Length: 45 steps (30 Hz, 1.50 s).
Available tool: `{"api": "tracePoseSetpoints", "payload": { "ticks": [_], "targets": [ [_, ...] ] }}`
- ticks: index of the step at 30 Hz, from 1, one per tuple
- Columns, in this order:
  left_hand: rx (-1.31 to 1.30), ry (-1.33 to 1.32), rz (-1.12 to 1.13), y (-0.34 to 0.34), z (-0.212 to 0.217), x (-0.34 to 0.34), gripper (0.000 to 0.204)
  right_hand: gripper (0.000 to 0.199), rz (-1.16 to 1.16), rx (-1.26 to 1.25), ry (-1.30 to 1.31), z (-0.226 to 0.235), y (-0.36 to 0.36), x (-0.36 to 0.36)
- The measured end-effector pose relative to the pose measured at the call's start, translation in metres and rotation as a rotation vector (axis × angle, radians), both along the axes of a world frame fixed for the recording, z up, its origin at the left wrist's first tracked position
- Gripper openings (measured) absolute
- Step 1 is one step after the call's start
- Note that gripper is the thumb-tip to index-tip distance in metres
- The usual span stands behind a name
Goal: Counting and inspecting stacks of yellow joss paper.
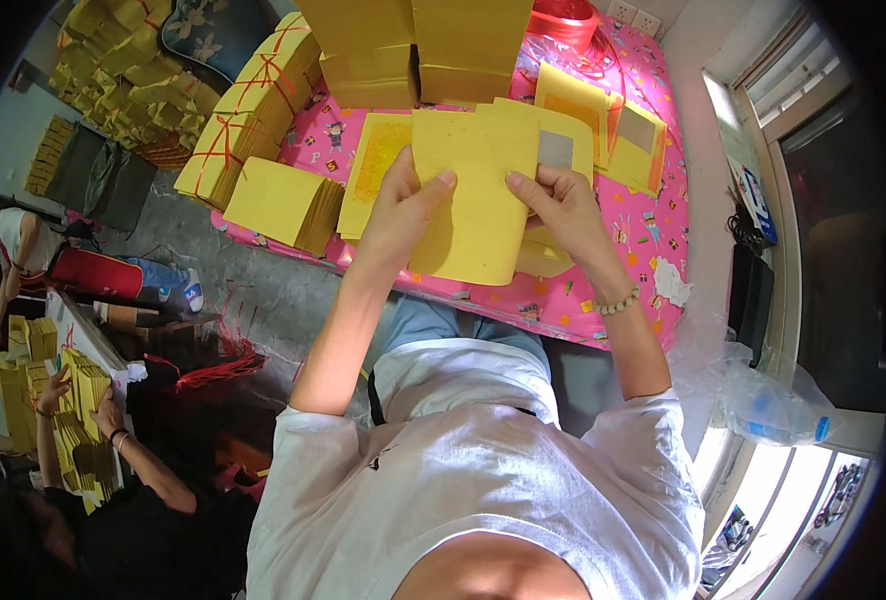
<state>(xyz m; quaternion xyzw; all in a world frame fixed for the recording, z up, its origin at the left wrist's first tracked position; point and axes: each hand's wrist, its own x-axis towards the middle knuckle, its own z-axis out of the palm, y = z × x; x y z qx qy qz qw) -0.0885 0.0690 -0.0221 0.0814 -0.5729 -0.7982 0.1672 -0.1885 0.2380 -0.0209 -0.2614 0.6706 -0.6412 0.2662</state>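
Observation:
My left hand [403, 205] and my right hand [563, 205] both hold a sheet of yellow paper [475, 195] upright over the table with the pink patterned cloth [623, 270]. The left thumb rests on the sheet's face near its top edge. The right fingers pinch its right side, next to a yellow sheet with a silver foil square [556, 148]. A bead bracelet [618, 303] is on my right wrist. More loose yellow sheets [378, 165] lie flat under and behind the held one.
Tall yellow paper stacks [418, 50] stand at the table's far edge; bundles tied with red string [248, 110] and a loose stack [283, 205] lie left. Another person [113, 450] handles yellow paper at lower left. A clear plastic bag [763, 400] sits on the right windowsill.

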Motion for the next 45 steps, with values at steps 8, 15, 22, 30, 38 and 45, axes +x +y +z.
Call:
{"api": "tracePoseSetpoints", "payload": {
  "ticks": [8, 15, 22, 30, 38, 45],
  "targets": [
    [0.058, -0.051, -0.008, -0.012, -0.007, 0.001, 0.032, 0.033, 0.004, 0.078, -0.026, 0.0, -0.01, 0.006],
    [0.058, -0.112, -0.006, -0.024, -0.007, 0.0, 0.033, 0.034, 0.0, 0.119, 0.055, 0.003, -0.021, 0.01],
    [0.073, -0.064, 0.015, -0.037, -0.013, 0.003, 0.033, 0.032, 0.084, 0.185, 0.053, 0.001, -0.026, 0.011],
    [0.045, -0.055, 0.046, -0.046, -0.019, 0.008, 0.033, 0.032, 0.145, 0.106, 0.022, -0.002, -0.03, 0.02],
    [0.058, 0.025, 0.225, -0.041, -0.017, 0.021, 0.033, 0.028, 0.189, 0.197, -0.027, -0.009, -0.035, 0.025],
    [0.034, 0.07, 0.387, -0.045, -0.019, 0.03, 0.034, 0.028, 0.139, 0.156, -0.068, -0.016, -0.04, 0.032]
  ]
}}
